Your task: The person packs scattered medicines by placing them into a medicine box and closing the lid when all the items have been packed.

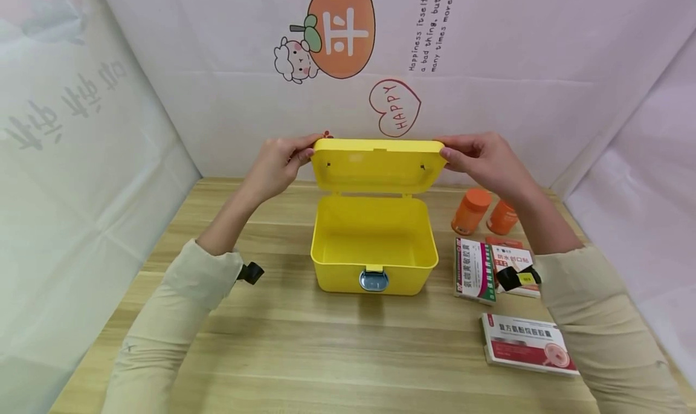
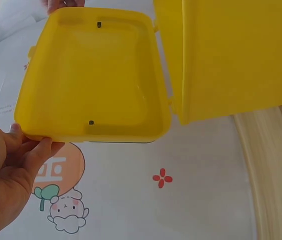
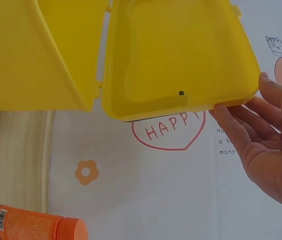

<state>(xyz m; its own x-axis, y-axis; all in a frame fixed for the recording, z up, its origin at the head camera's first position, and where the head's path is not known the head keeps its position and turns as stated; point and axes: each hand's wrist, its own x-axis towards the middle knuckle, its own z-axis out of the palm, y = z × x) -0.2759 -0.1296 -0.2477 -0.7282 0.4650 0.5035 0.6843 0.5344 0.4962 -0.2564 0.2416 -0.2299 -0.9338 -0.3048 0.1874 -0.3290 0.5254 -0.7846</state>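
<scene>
A yellow plastic box (image 1: 375, 279) stands on the wooden table with its hinged lid (image 1: 379, 169) raised upright at the back. Nothing shows inside the box, and a grey latch (image 1: 374, 280) sits on its front wall. My left hand (image 1: 276, 165) pinches the lid's upper left corner between thumb and fingers. At the opposite corner my right hand (image 1: 486, 160) holds the lid the same way. The left wrist view shows the thumb of the left hand (image 2: 11, 170) on the lid's rim. In the right wrist view the right hand (image 3: 265, 135) grips the lid's (image 3: 180, 55) edge.
Right of the box are two orange bottles (image 1: 472, 211), a green-and-white medicine box (image 1: 475, 270), a white-and-orange box (image 1: 513, 258) partly behind the wrist strap, and a red-and-white medicine box (image 1: 528, 344) nearer the front. A printed white cloth (image 1: 489, 51) hangs behind the table.
</scene>
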